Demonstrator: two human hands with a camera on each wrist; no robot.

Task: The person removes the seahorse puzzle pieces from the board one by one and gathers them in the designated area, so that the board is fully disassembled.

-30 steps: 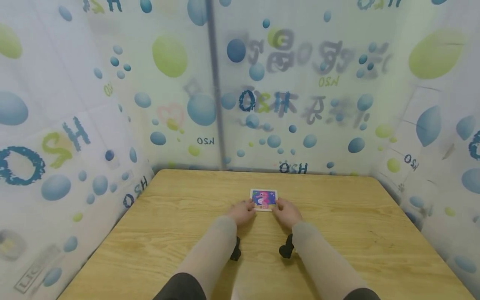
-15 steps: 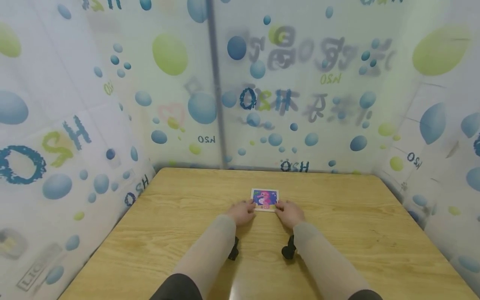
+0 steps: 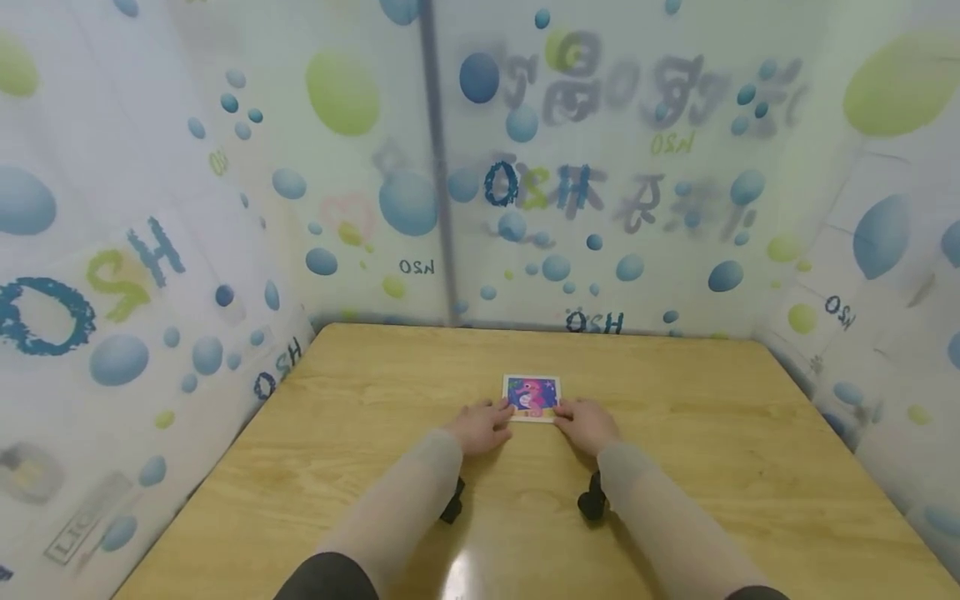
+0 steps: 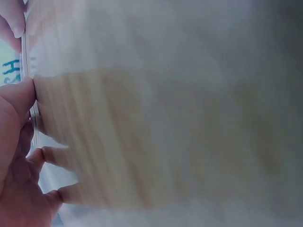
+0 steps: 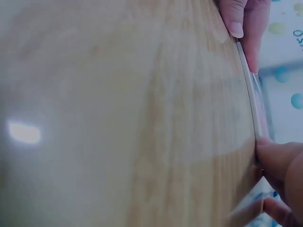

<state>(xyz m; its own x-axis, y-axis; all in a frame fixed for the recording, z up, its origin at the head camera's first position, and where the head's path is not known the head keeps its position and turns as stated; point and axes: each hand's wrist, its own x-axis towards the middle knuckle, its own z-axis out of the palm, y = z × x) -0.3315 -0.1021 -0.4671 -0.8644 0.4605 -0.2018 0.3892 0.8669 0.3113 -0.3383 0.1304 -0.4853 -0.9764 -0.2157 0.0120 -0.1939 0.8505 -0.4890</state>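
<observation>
A square card (image 3: 532, 397) with a white border and a pink seahorse picture lies on the wooden table, in the middle toward the back. My left hand (image 3: 478, 427) holds its near left corner, fingers at the side and thumb low by the near edge. At the near right corner, my right hand (image 3: 588, 425) grips with thumb and forefinger. The right wrist view shows the card's thin near edge (image 5: 253, 104) between the left thumb (image 5: 234, 21) and the right thumb (image 5: 277, 158). The left wrist view has the left hand (image 4: 19, 156) with its fingertips down on the glossy tabletop.
The wooden table (image 3: 375, 358) reaches back to a curtain (image 3: 637, 250) printed with blue and green dots, which hangs around three sides. Black wrist devices (image 3: 592, 500) hang under both forearms.
The wrists have spread slightly apart, and the right hand has shifted a little to the right. The head view has tilted down slightly. Both hands stay at the card's corners.
</observation>
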